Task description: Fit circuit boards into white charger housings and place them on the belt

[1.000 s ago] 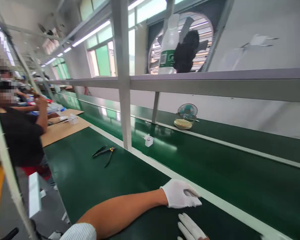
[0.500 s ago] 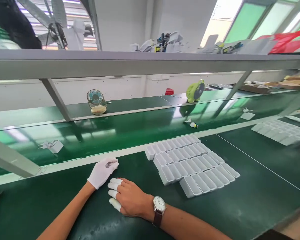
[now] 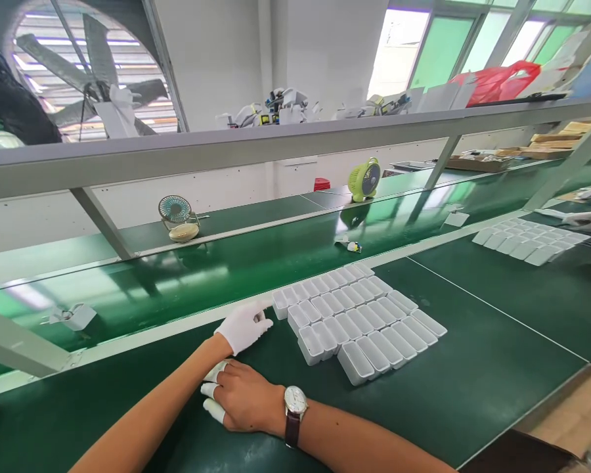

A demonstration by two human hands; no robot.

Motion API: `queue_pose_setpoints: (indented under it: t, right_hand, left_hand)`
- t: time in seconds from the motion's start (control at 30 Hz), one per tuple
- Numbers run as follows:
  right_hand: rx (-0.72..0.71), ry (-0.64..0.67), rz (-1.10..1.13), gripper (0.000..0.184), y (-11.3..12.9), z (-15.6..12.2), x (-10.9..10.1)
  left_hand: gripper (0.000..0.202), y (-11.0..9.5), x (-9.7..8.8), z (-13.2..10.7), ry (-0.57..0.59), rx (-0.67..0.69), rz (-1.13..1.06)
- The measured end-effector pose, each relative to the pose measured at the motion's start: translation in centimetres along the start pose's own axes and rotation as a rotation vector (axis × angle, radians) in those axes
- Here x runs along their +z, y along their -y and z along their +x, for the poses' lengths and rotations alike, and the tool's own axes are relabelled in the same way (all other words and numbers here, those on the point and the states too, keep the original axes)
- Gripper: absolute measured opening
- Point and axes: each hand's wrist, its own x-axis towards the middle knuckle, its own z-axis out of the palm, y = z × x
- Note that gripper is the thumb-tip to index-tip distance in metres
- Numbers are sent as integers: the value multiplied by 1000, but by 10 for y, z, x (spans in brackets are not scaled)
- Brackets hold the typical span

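Note:
Several white open-topped plastic cases [image 3: 354, 322] lie packed side by side in slanting rows on the green tabletop. My left hand [image 3: 243, 326], in a white glove, reaches to the left end of the back row, its extended finger at or very near the corner case. Its thumb stands apart from the fingers, and I see nothing held. Below it, my right hand [image 3: 246, 397] rests palm down on the table with white finger cots on and fingers spread. A wristwatch [image 3: 295, 399] is on that wrist.
Beyond the table edge runs a glossy green belt carrying a white boxy piece [image 3: 79, 316] and a small white part [image 3: 350, 246]. A green fan [image 3: 364, 179] and a small round fan [image 3: 176, 210] stand behind it. Far right, a co-worker's gloved hand [image 3: 588, 221] is near more white cases [image 3: 532, 240].
My left hand has moved right, up to the corner of the white cases. My right hand stays flat on the table. The view has turned somewhat to the right.

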Motion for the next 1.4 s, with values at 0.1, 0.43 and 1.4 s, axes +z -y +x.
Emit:
queue_pose_setpoints:
  t: [0.1, 0.43, 1.4]
  right_hand:
    - [1, 14, -28, 27, 0, 0, 0]
    - [2, 68, -25, 27, 0, 1, -4]
    - [77, 78, 133, 19, 2, -2, 18]
  left_hand:
    - [44, -19, 7, 15, 26, -10, 158]
    - [28, -34, 4, -1, -11, -59, 304]
    - [41, -64, 33, -4, 257, 130, 526]
